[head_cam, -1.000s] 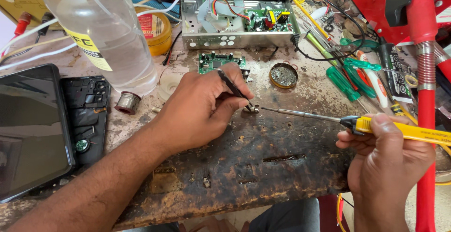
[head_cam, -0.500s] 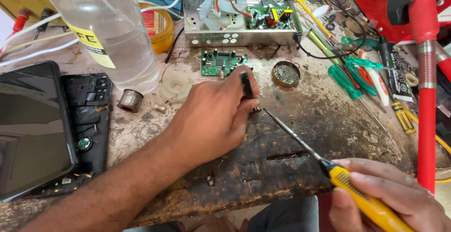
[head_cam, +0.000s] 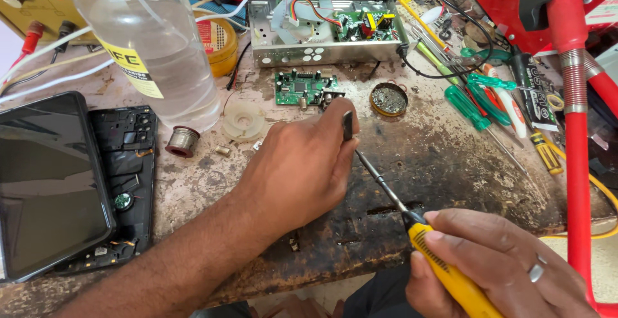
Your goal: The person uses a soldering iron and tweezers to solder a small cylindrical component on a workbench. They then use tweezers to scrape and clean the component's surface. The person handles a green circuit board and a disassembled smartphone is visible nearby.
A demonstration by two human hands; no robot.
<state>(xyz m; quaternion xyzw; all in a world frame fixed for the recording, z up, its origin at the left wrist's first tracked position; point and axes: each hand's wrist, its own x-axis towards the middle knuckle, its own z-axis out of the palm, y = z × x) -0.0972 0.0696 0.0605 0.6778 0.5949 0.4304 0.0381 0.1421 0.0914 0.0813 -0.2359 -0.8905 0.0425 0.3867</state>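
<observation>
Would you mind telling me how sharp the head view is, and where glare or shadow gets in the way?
Head view: bright, even light; the left hand, right hand and yellow-handled screwdriver are sharp. Glare whitens the clear plastic bottle and greys the dark tablet screen. The left hand hides whatever the screwdriver tip meets. Edges bow slightly.

left hand pinching tweezers, right hand gripping soldering iron

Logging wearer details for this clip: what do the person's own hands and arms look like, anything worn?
Both are bare, no gloves. The left hand and its forearm show no sleeve, watch or ring. The right hand wears a plain silver ring on one finger; its arm is out of frame.
</observation>
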